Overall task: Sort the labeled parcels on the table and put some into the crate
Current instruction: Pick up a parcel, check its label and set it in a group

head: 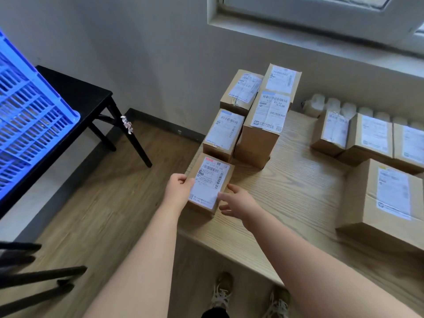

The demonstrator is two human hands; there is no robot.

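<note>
A small cardboard parcel (210,181) with a white label lies at the left edge of the light wooden table (296,191). My left hand (180,190) grips its left side, thumb on top. On the parcel's right side my right hand (238,201) touches the near corner with spread fingers. Behind it stand several more labeled parcels (261,115) in a tight group. The blue slatted crate (29,115) sits far left on a black table (75,92).
More labeled parcels (387,187) fill the table's right side, with pale bottles (332,106) behind them by the wall. A window sill runs above. Wood floor lies between the two tables. Dark chair legs (34,278) show at lower left; my shoes are below.
</note>
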